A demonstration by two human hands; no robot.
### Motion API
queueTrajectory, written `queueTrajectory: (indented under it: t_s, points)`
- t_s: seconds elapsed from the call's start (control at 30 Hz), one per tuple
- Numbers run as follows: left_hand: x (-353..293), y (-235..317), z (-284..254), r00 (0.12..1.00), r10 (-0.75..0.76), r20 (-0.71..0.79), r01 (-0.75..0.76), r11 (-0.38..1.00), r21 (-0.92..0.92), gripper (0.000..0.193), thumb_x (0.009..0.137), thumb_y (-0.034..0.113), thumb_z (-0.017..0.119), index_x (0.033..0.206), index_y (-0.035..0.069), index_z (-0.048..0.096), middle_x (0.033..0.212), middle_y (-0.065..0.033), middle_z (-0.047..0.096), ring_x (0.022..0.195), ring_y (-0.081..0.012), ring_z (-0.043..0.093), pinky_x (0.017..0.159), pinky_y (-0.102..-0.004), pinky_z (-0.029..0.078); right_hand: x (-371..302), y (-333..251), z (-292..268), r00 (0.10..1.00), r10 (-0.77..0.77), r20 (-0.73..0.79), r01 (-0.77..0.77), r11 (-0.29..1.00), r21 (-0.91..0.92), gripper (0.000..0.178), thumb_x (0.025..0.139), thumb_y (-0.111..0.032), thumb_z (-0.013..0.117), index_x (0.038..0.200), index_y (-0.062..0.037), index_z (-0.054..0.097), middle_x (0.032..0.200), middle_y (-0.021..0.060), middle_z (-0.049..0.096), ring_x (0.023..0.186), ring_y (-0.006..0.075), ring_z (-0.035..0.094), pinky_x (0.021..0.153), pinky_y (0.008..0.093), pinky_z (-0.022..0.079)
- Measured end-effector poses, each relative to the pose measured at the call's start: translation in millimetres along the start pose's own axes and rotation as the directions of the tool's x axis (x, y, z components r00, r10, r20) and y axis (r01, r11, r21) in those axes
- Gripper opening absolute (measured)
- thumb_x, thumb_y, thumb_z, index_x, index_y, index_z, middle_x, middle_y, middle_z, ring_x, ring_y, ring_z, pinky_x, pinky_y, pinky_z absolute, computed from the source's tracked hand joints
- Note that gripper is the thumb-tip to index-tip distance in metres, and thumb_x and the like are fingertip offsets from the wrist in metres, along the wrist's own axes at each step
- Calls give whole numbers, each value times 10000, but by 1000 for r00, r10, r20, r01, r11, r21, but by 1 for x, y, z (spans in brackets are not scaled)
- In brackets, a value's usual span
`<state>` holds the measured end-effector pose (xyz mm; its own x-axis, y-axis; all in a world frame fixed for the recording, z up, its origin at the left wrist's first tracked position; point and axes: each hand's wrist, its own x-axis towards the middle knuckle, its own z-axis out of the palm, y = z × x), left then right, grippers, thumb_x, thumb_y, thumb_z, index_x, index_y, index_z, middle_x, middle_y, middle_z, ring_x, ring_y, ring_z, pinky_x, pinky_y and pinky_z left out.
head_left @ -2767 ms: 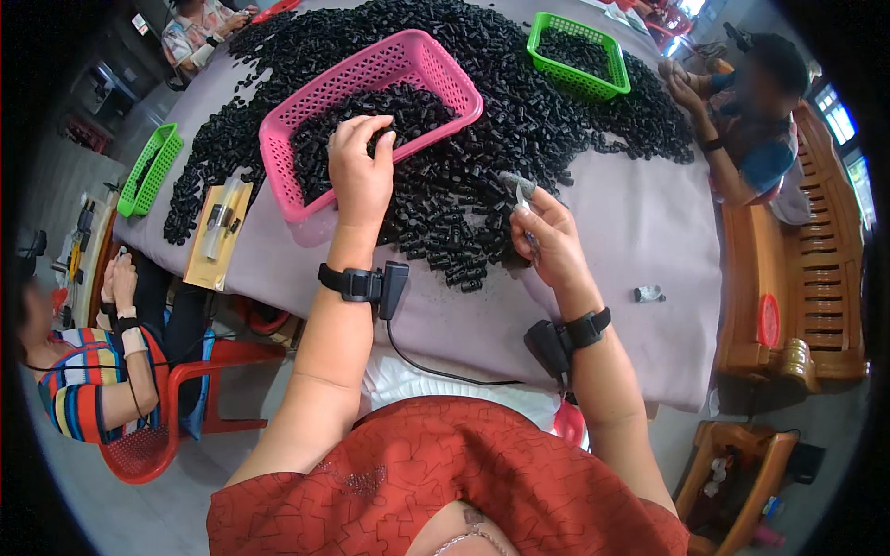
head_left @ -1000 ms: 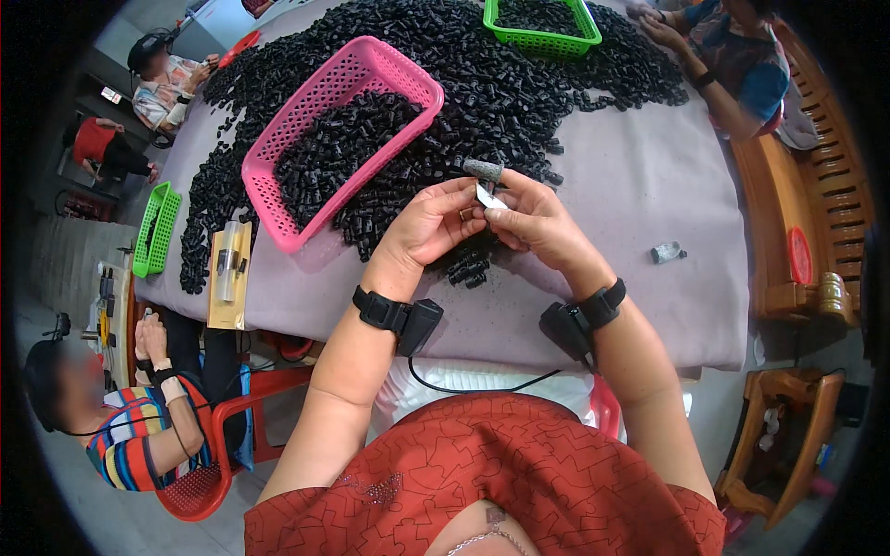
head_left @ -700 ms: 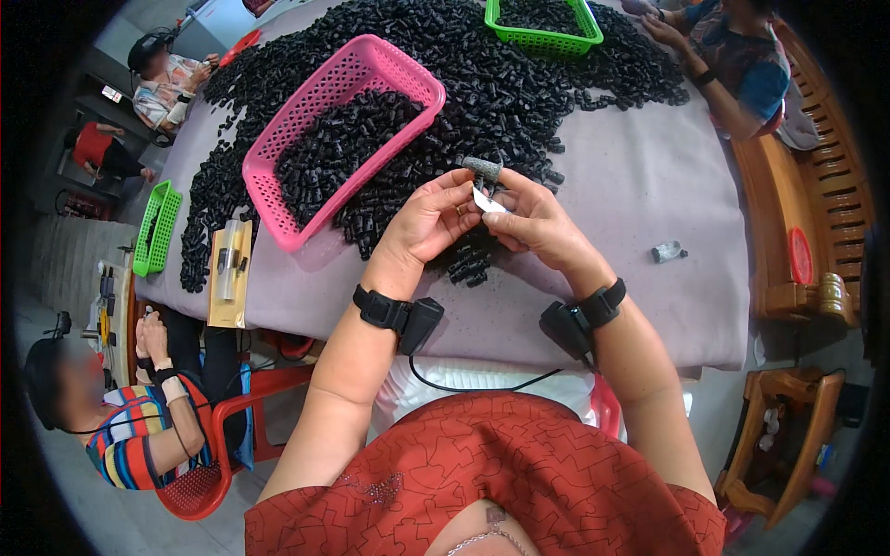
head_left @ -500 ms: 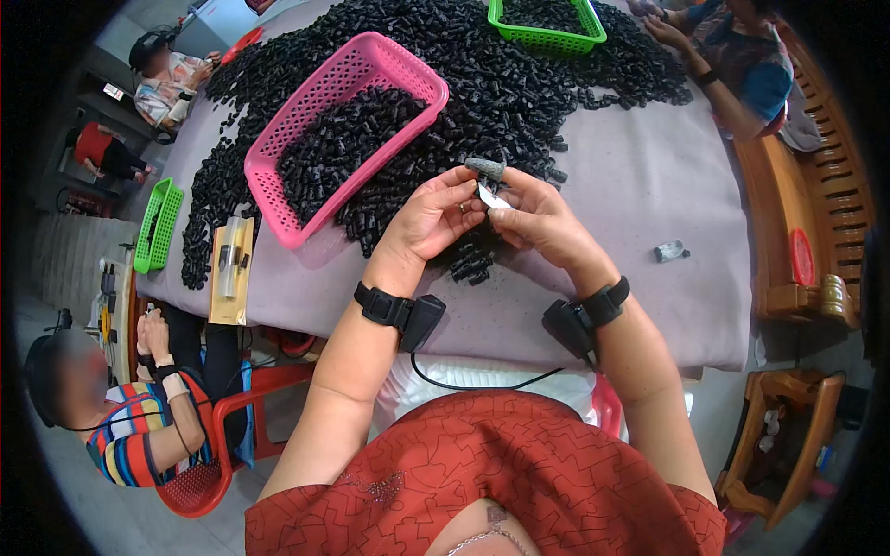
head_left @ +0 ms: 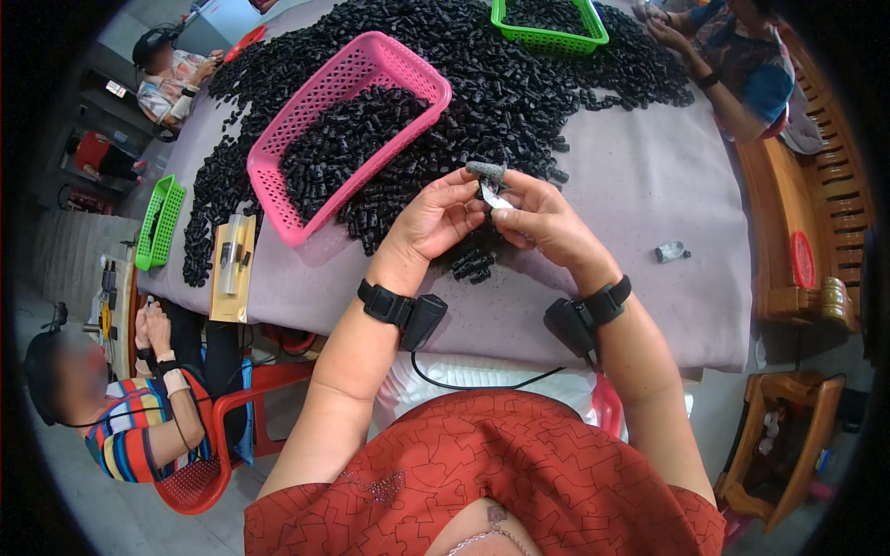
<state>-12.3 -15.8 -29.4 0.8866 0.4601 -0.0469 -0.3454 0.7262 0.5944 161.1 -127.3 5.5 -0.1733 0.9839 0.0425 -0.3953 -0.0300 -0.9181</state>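
My two hands meet over the near edge of a heap of small black cylindrical pieces (head_left: 501, 111). The fingers of my left hand (head_left: 439, 221) are closed on a small black piece (head_left: 481, 192), mostly hidden by the fingertips. My right hand (head_left: 547, 211) pinches a small flat silvery-white blade (head_left: 496, 198) between thumb and fingers, its tip against the black piece. A grey, worn finger cover (head_left: 486, 170) sits at the end of my right index finger. Below my hands lies a small cluster of black pieces (head_left: 473, 267).
A pink perforated basket (head_left: 262, 190) with black pieces stands left of my hands; a green basket (head_left: 547, 39) is at the back. A yellow board (head_left: 222, 301) lies at the left edge. Another grey finger cover (head_left: 668, 252) rests on the cloth (head_left: 649, 185). Other people sit around.
My hands stay in nearly the same place, with the blade and fingers shifted slightly at the black piece. The view has moved a little.
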Motion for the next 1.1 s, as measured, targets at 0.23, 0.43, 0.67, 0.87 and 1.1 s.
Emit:
queueTrajectory:
  t_s: [0.23,0.43,0.67,0.87,1.1]
  points:
    - [0,-2,7,996,30,-87,-25,998,50,263,914,98,601,1170,41,575,988,-53,654,827,-120,633,722,-248,538,-1,3,-1,1000,20,24,-20,999,27,532,894,-88,645,1391,-49,458,868,-38,592,622,21,464,497,170,350]
    - [0,1,1,1000,-2,-11,3,1000,30,265,898,84,620,1162,65,607,977,-25,668,816,-125,648,727,-264,553,-2,0,1,999,33,11,-33,999,11,514,905,-90,630,1388,-49,460,819,-45,568,613,23,451,507,166,351]
    - [4,0,-2,999,-17,39,15,999,33,315,895,78,611,1207,43,591,975,-43,668,811,-124,650,731,-265,557,3,5,-9,998,55,-19,-56,998,-23,449,908,-101,626,1334,-43,497,790,-46,557,597,17,442,488,165,340]
    - [3,-1,-1,1000,11,22,-13,998,54,425,878,106,629,1287,41,531,1100,-36,633,959,-129,622,813,-248,512,-2,-4,-4,990,92,106,-100,992,73,473,909,-91,623,1354,-67,461,794,-56,531,615,18,438,502,167,339]
    - [1,0,-1,1000,-10,26,9,999,39,345,875,75,625,1215,38,580,1003,-55,664,795,-128,648,687,-245,558,1,3,-7,996,61,68,-65,996,55,420,908,-91,619,1307,-12,515,860,-25,585,643,29,478,505,171,373]
